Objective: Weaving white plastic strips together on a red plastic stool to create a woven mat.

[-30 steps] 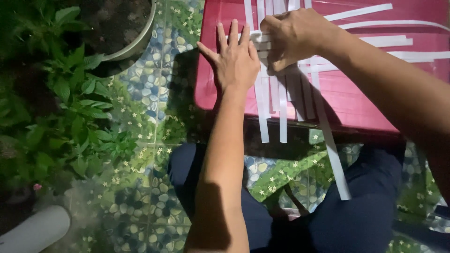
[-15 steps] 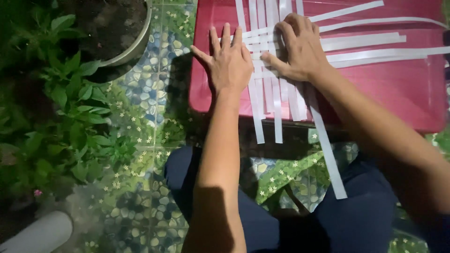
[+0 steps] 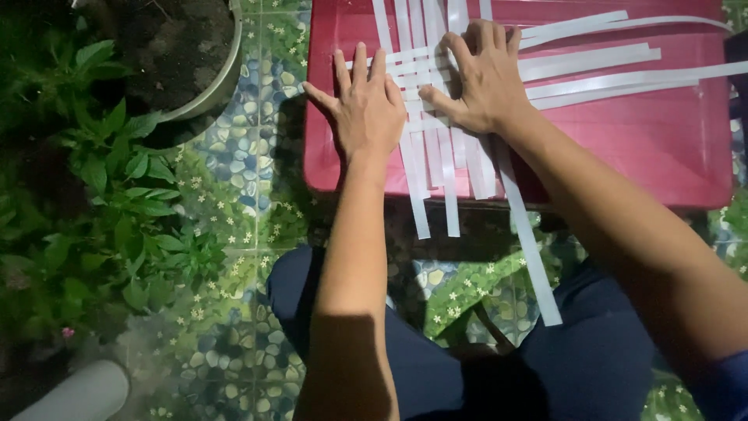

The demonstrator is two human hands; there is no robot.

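1. White strips (image 3: 499, 74) lie crossed in a loose lattice on the red tabletop (image 3: 623, 148), toward its 11 o'clock area; several run from 12 to 6 o'clock and hang over the near edge, while others fan out toward 3 o'clock.
2. Your left hand (image 3: 366, 109) lies flat, palm down, at the 9 o'clock side of the crossing. Its fingers (image 3: 358, 66) are spread wide and hold nothing; they press on the strip ends and the red surface.
3. Your right hand (image 3: 487, 82) rests on the middle of the crossing, fingers slightly curled and splayed, pinning the strips rather than gripping any one of them.
4. Judging from this, you are at the step of squaring and tightening the woven patch, with both palms holding the strips in place.
5. The next move likely calls for keeping one palm down while the other lifts alternate strips, so the crossing does not slide apart on the smooth red surface.
6. One long strip (image 3: 530, 249) trails off the edge toward 5 o'clock, over your knee; it could be snagged.
7. At 9 o'clock, well apart from the work, green plants (image 3: 117, 195) and a pot of soil (image 3: 187, 54) stand on the pebble-patterned floor (image 3: 241, 171).
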